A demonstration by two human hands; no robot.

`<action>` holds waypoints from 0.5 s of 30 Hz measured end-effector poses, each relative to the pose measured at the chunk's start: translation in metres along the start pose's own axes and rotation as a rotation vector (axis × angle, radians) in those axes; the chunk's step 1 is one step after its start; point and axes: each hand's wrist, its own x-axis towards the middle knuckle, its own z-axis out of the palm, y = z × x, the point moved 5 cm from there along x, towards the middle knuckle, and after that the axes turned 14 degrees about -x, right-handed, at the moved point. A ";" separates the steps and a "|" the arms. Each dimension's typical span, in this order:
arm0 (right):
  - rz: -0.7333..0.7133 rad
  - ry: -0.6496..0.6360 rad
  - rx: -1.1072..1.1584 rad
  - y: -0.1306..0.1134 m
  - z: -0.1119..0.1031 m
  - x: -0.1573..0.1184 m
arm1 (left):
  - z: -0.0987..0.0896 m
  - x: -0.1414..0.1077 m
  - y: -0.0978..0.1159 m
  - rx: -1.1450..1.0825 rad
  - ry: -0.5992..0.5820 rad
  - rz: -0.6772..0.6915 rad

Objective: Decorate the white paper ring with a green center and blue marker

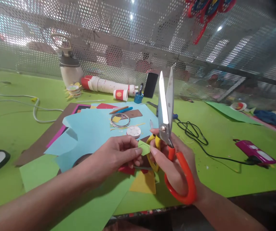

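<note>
left fingers point(131, 154) pinch green scrap point(143, 148); right fingers point(159, 156) hold scissors point(163, 127)

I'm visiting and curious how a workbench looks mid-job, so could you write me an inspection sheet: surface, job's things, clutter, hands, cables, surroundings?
Surface: bright green flat tabletop, small scraps scattered on it.
Job's things: small light-green paper piece bearing a dark outline; large metal scissors with orange and yellow handles, blades upward, slightly parted.
Clutter: pale-blue paper sheets, white-and-red paper cup, blue round pen holder.
Hands: left hand pinches the paper piece; right hand holds the scissors and touches the paper piece.
Cables: white cable at left; black cable at right, loosely looped.
Surroundings: perforated grey metal screen behind.
</note>
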 end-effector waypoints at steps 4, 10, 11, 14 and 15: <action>-0.016 -0.011 -0.031 -0.003 -0.001 0.000 | -0.001 0.000 -0.002 -0.068 0.036 -0.019; 0.160 -0.159 -0.131 0.002 -0.003 -0.001 | -0.013 -0.002 0.020 -0.181 0.112 0.213; 0.152 -0.203 -0.166 0.002 -0.002 -0.002 | -0.016 -0.003 0.026 -0.189 0.136 0.278; 0.108 -0.225 -0.174 -0.001 0.000 -0.004 | -0.025 -0.005 0.040 -0.229 0.214 0.428; 0.098 -0.234 -0.174 -0.002 0.001 -0.004 | -0.026 -0.006 0.043 -0.250 0.229 0.462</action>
